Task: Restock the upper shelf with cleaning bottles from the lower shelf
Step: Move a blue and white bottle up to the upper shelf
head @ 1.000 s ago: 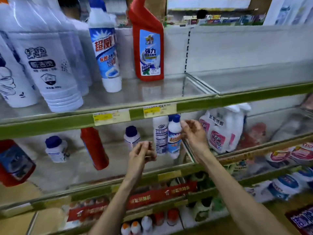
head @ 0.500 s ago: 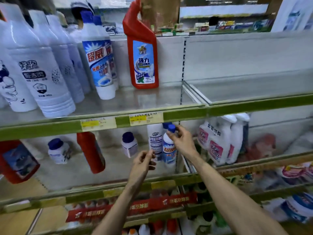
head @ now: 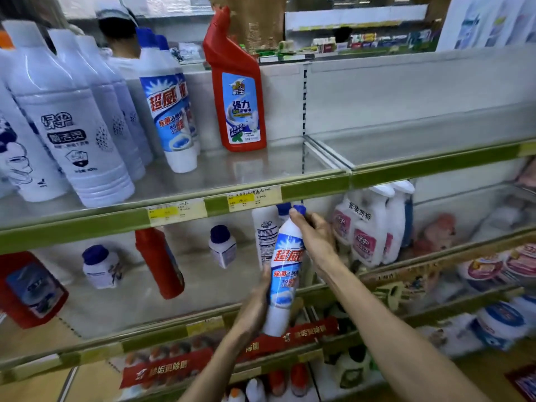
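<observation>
- Centre frame: a right hand wraps the neck of a tall white plastic cleaning bottle with a blue cap and a blue-and-red label, fingers closed just under the cap; a left hand cups its lower body from the left, gripping.
- The bottle leans top-right, lifted clear in front of the lower glass shelf, below the green-edged upper shelf.
- It looks a stiff, smooth, glossy moulded bottle, probably full and fairly heavy; the narrow neck and the waist offer the surest holds, with the slick label a likely slipping point.
- Upper centre: matching white, blue-labelled bottles stand beside an angled-neck red plastic bottle, with bare glass to their right.
</observation>
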Demonstrator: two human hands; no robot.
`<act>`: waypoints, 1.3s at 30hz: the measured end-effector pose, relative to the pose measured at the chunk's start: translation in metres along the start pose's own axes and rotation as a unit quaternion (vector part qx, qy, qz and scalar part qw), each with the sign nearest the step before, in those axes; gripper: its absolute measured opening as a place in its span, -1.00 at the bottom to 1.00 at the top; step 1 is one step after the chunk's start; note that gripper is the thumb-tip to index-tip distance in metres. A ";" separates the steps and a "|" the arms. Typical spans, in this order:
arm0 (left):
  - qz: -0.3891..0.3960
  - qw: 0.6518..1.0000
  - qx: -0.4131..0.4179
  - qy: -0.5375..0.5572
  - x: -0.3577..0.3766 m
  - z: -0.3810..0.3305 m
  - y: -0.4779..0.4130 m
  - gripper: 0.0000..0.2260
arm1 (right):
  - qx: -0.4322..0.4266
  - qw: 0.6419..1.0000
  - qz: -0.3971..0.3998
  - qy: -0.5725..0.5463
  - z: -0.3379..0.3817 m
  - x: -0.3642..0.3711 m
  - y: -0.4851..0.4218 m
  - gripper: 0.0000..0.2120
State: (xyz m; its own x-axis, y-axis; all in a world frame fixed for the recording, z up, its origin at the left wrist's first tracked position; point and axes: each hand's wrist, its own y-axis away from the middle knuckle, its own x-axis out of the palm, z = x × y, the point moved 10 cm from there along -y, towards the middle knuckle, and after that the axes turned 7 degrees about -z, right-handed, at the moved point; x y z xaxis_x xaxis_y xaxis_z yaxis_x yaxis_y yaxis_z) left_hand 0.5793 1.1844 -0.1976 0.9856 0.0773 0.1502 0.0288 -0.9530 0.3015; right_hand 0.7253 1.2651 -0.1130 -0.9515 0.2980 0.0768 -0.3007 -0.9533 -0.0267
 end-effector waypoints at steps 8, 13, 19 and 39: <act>0.044 0.994 -0.064 0.075 -0.009 0.022 0.022 -0.37 | 0.064 0.989 0.014 -0.135 -0.003 0.003 0.042 -0.82; 0.067 0.997 -0.024 0.036 -0.013 0.010 0.054 -0.52 | 0.031 0.983 0.046 -0.173 0.036 0.012 0.080 -0.63; 0.080 0.988 0.093 0.091 -0.016 -0.087 0.069 -0.48 | -0.073 0.977 0.104 -0.171 0.145 0.049 0.092 -0.70; -0.118 0.869 0.448 -0.172 -0.086 -0.337 0.059 -0.71 | -0.249 0.937 0.211 -0.122 0.343 0.217 0.041 -0.77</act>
State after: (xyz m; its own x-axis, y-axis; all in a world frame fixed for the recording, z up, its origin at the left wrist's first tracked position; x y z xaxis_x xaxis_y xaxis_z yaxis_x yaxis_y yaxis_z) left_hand 0.4398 1.2205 0.1243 0.9215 0.3567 -0.1538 0.2028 -0.7794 -0.5928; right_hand 0.5289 1.2744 0.2443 -0.9678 -0.1779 0.1778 0.0480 -0.8245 -0.5638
